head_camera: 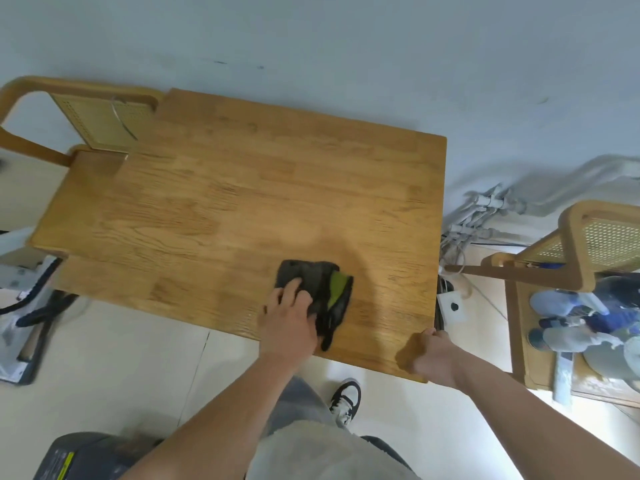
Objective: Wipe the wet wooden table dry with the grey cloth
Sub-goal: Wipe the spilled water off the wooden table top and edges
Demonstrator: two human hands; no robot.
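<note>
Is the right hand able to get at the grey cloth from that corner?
Probably yes: only bare table lies between the right hand and grey cloth, though the left hand presses it.

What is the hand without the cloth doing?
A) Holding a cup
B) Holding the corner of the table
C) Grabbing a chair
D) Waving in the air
B: the right hand holds the near corner of the wooden table, while the left hand presses on the grey cloth.
</note>
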